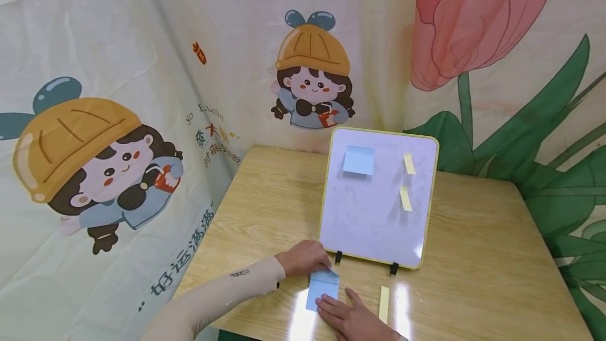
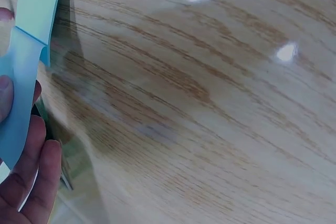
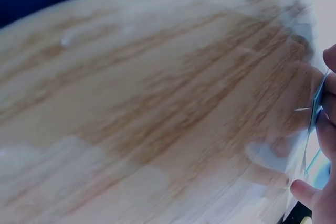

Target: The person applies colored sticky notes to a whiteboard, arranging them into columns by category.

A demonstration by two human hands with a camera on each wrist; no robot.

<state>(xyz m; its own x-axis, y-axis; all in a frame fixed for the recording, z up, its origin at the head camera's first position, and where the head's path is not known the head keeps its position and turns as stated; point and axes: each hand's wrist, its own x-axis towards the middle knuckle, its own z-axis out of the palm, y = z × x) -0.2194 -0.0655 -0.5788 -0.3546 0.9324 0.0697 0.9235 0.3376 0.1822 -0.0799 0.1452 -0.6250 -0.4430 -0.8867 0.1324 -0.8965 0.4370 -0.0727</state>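
Note:
A blue sticky note (image 1: 320,296) lies on the table near its front edge, with a crease or overlapping edge across its upper part. My left hand (image 1: 305,258) pinches its far end between thumb and fingers. In the left wrist view, that end of the blue paper (image 2: 25,72) bends up off the rest, with fingers of the left hand (image 2: 39,166) behind it. My right hand (image 1: 352,321) presses the note's near part with outstretched fingers. Only part of the right hand (image 3: 326,114) shows at the right wrist view's edge, beside a thin edge of blue paper.
A whiteboard (image 1: 374,220) with a yellow rim stands behind the hands on black feet (image 1: 394,268). It bears a blue square note (image 1: 359,160) and two yellow strips (image 1: 409,164). Another yellow strip (image 1: 384,304) lies on the wooden table (image 1: 487,257). Printed curtains (image 1: 227,25) surround the table.

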